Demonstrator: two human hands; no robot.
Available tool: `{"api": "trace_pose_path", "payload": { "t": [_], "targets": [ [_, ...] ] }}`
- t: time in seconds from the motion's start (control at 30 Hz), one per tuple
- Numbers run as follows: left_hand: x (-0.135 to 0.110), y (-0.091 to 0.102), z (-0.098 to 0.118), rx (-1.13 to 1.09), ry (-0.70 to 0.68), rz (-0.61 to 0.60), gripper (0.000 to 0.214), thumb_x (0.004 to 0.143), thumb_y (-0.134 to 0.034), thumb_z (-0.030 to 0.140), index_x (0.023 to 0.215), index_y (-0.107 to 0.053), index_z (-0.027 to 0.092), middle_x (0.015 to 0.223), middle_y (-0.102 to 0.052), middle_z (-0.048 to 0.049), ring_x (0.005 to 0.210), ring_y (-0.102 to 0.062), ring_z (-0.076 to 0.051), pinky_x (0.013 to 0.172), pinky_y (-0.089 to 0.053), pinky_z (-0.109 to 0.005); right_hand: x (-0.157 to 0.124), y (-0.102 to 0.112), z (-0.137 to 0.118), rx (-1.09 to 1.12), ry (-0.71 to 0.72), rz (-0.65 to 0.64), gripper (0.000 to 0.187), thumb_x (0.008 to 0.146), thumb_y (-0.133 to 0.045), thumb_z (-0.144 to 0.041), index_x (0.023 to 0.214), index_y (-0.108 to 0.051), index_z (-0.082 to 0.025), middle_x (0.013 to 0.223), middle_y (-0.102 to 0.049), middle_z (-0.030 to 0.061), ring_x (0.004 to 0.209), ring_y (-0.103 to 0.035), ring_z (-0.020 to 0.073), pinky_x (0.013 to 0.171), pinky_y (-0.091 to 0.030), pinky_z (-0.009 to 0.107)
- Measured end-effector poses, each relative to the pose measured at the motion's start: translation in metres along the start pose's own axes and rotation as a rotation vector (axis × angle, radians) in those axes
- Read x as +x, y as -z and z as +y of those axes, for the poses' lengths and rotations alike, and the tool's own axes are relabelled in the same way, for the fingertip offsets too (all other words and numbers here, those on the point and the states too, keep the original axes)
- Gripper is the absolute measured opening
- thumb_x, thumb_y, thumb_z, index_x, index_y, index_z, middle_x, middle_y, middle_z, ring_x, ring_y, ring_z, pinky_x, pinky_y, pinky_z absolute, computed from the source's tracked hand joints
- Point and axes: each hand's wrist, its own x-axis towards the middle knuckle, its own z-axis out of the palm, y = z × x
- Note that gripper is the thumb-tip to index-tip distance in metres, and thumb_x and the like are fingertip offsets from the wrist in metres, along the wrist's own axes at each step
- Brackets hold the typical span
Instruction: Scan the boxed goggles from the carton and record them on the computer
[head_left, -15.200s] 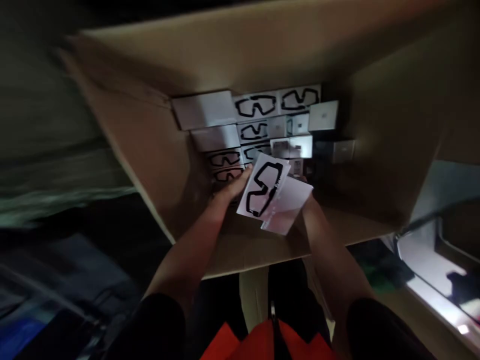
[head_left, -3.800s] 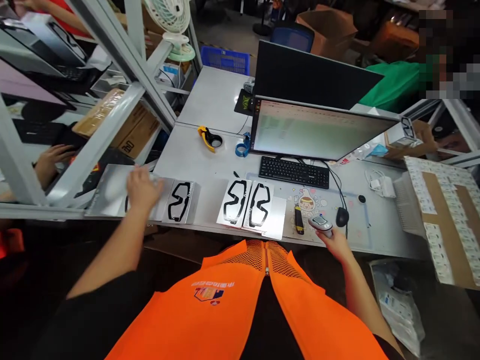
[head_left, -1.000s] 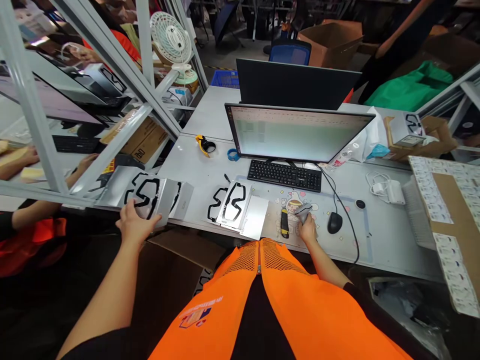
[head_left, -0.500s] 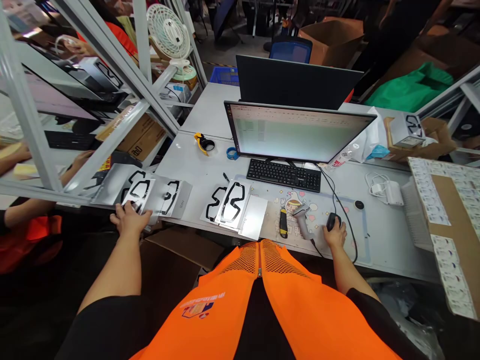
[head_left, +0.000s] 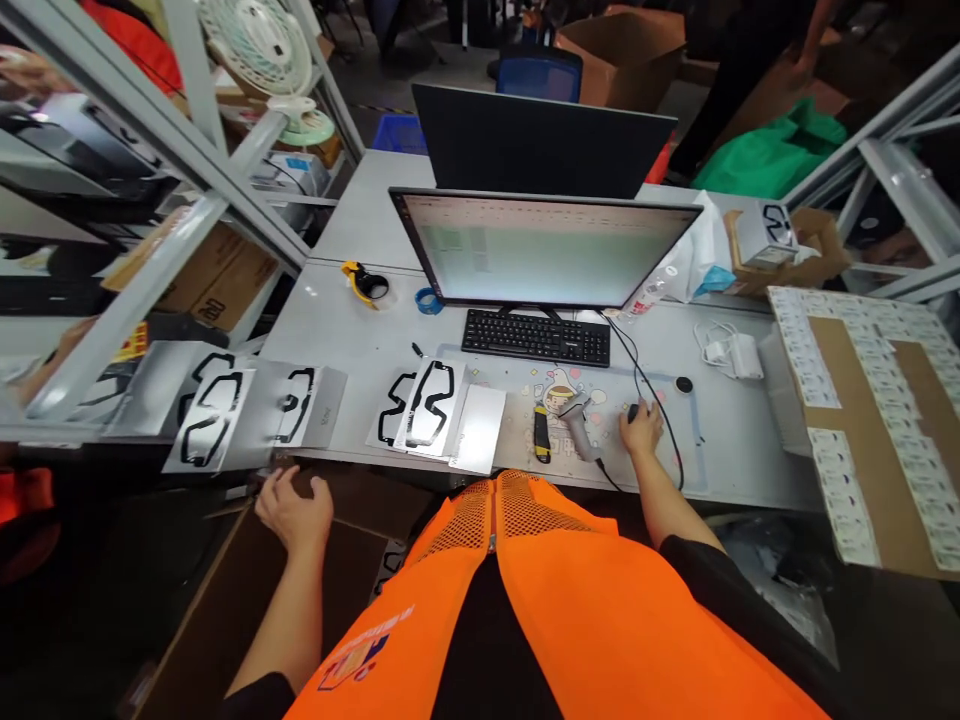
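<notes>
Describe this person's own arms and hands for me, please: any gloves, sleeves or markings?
Both the left hand and the right hand are ungloved. The forearms are bare too, below black sleeves ending around the elbows. I can make out no watch or markings on either arm. An orange vest is also worn.

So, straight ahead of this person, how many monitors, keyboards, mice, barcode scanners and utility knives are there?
Monitors: 2, one seen from behind
Keyboard: 1
Computer mouse: 1, under the right hand
Barcode scanner: 1
Utility knife: 1
Total: 6
</notes>
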Motion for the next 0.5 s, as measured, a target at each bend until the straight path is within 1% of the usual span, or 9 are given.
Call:
{"api": "trace_pose_path", "payload": {
  "t": [0.07,0.1,0.17,0.23,0.27,0.33,0.37,0.43,0.5],
  "targets": [
    [-0.030,-0.015,-0.004,-0.005,0.056,-0.074,0.051,0.084,-0.061,0.033,0.132,-0.068,0.014,0.149,-0.062,-0.0287,0.152,-0.053,-0.047,0.130,-0.036,-0.070,0.017,0.006,-0.020,0.001,0.068,-0.014,0.070,0.108,-0.046,-0.036,0.173,-0.042,-0.010,0.181,-0.032,0.0283,0.164,-0.037,0.0415,0.131,-0.036,0.056],
    [-0.044,-0.021,-0.007,0.004,0.096,-0.149,0.048,0.086,-0.059,0.033,0.129,-0.068,0.014,0.148,-0.062,-0.0282,0.152,-0.053,-0.046,0.130,-0.036,-0.069,0.026,0.008,-0.031,0.003,0.109,-0.034,0.068,0.109,-0.046,-0.036,0.172,-0.043,-0.011,0.180,-0.034,0.0268,0.163,-0.038,0.0393,0.132,-0.036,0.054],
    [-0.070,-0.030,-0.013,0.039,0.192,-0.350,0.040,0.089,-0.055,0.034,0.122,-0.068,0.015,0.147,-0.064,-0.0282,0.154,-0.053,-0.045,0.132,-0.037,-0.065,0.043,0.011,-0.058,0.006,0.191,-0.085,0.066,0.109,-0.048,-0.035,0.171,-0.046,-0.011,0.178,-0.038,0.0251,0.160,-0.040,0.0373,0.131,-0.037,0.050],
    [-0.091,-0.035,-0.019,0.076,0.282,-0.526,0.033,0.091,-0.054,0.036,0.113,-0.068,0.016,0.141,-0.068,-0.0289,0.151,-0.057,-0.045,0.130,-0.042,-0.061,0.056,0.011,-0.087,0.004,0.264,-0.138,0.065,0.109,-0.050,-0.034,0.169,-0.048,-0.009,0.177,-0.041,0.0253,0.158,-0.043,0.0380,0.130,-0.038,0.051],
    [-0.100,-0.035,-0.021,0.087,0.317,-0.581,0.029,0.091,-0.054,0.037,0.108,-0.068,0.018,0.136,-0.072,-0.0285,0.148,-0.061,-0.045,0.127,-0.047,-0.059,0.061,0.011,-0.101,0.002,0.299,-0.161,0.064,0.109,-0.052,-0.033,0.168,-0.049,-0.008,0.176,-0.041,0.0257,0.156,-0.044,0.0386,0.129,-0.039,0.051],
    [-0.116,-0.034,-0.024,0.090,0.362,-0.637,0.021,0.090,-0.057,0.037,0.099,-0.066,0.021,0.126,-0.077,-0.0258,0.139,-0.069,-0.045,0.119,-0.055,-0.055,0.068,0.008,-0.130,-0.007,0.371,-0.203,0.063,0.108,-0.053,-0.031,0.166,-0.052,-0.008,0.175,-0.043,0.0255,0.154,-0.045,0.0392,0.128,-0.040,0.052],
    [-0.123,-0.032,-0.025,0.088,0.381,-0.661,0.019,0.090,-0.058,0.038,0.096,-0.066,0.022,0.124,-0.079,-0.0242,0.136,-0.071,-0.044,0.116,-0.057,-0.053,0.069,0.007,-0.143,-0.013,0.406,-0.221,0.061,0.108,-0.054,-0.030,0.165,-0.054,-0.008,0.175,-0.045,0.0249,0.153,-0.045,0.0391,0.128,-0.040,0.052],
    [-0.137,-0.028,-0.024,0.086,0.417,-0.701,0.017,0.090,-0.058,0.038,0.094,-0.065,0.024,0.125,-0.081,-0.0228,0.134,-0.074,-0.041,0.114,-0.060,-0.048,0.070,0.003,-0.168,-0.028,0.475,-0.256,0.059,0.107,-0.055,-0.028,0.163,-0.056,-0.009,0.176,-0.045,0.0231,0.153,-0.044,0.0384,0.129,-0.040,0.053],
    [-0.151,-0.022,-0.022,0.088,0.453,-0.727,0.017,0.091,-0.057,0.038,0.094,-0.065,0.024,0.127,-0.082,-0.0219,0.133,-0.076,-0.039,0.112,-0.061,-0.045,0.069,-0.001,-0.190,-0.045,0.535,-0.288,0.056,0.107,-0.056,-0.027,0.159,-0.059,-0.009,0.179,-0.042,0.0214,0.156,-0.039,0.0377,0.129,-0.038,0.053]
  ]
}}
